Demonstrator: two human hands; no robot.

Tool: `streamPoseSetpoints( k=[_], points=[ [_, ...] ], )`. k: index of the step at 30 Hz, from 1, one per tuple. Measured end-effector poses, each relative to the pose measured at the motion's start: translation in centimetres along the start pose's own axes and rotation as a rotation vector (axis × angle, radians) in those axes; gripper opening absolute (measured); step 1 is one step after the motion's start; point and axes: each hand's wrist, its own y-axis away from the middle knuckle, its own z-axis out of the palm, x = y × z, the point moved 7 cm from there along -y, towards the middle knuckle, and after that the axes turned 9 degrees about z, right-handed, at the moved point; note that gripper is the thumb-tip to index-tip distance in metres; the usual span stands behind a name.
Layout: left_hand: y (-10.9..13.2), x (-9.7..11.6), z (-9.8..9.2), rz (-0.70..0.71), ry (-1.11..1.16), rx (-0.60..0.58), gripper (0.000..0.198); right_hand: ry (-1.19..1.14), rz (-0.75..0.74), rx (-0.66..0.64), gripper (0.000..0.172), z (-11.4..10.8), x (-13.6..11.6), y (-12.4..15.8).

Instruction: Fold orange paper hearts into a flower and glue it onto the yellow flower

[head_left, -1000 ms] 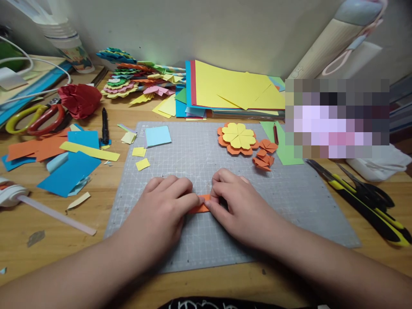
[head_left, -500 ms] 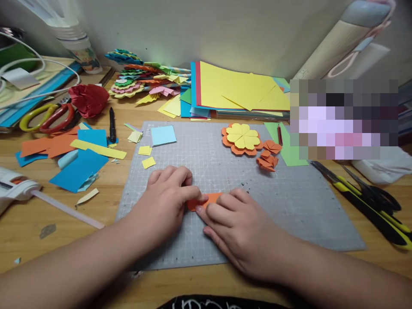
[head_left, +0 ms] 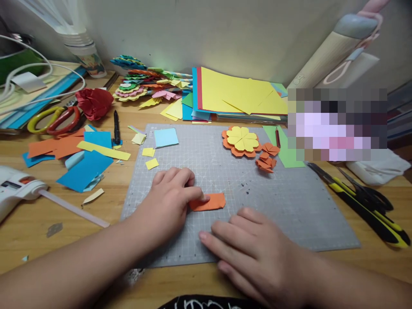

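Orange strip (head_left: 216, 201) lies folded, about mid-width on the cutting mat (head_left: 283, 214), left end hidden by left hand (head_left: 172, 195). That hand presses on it, digits bent; can't tell if anything is pinched underneath. Right hand (head_left: 257, 251) is over the mat's near edge, off the strip, digits loosely out, holding nothing.

Risks, my read: only one end looks held, so the free right end could spring up or swivel if left pressure slackens. Uneven pressing could leave creases crooked. Dark specks (head_left: 245, 187) right of the strip on the mat could smudge it if it slides there. A right-hand sweep toward the mat's far right could knock the orange folded pieces (head_left: 266, 163) or yellow-and-orange flower (head_left: 243, 139).
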Motion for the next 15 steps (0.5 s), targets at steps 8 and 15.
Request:
streamPoseSetpoints(
  k=[8, 15],
  points=[
    [-0.1, 0.2, -0.1, 0.014, -0.002, 0.012, 0.028, 0.023, 0.258, -0.09, 0.037, 0.9, 0.9, 1.7],
    [0.0, 0.2, 0.1, 0.032, -0.064, 0.01, 0.025, 0.033, 0.409, -0.216, 0.041, 1.9, 1.4, 0.6]
  ],
)
